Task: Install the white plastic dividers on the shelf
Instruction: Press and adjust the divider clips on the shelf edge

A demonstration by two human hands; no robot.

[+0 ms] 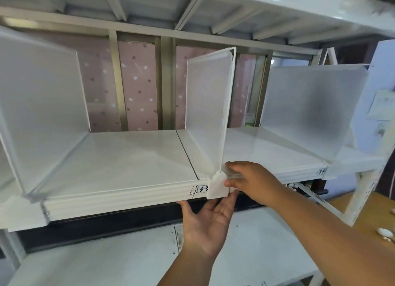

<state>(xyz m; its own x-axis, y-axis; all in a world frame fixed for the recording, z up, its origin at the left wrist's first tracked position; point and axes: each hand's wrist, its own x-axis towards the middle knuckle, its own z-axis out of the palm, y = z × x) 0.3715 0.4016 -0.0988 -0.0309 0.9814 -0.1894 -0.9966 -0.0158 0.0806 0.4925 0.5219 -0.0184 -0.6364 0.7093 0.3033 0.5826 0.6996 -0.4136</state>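
You're looking at a frosted, translucent plastic divider (pixel 208 106) with a matt face, standing on a smooth, white-painted metal shelf (pixel 128 157) with a slight sheen. Its white plastic clip (pixel 217 186) looks opaque and dull.

The left hand (pixel 208 218) is held palm up with fingers extended and spread, fingertips raised toward the right hand (pixel 254 182), which is turned palm down on an outstretched forearm, its fingers curled and pinched together at the tips.
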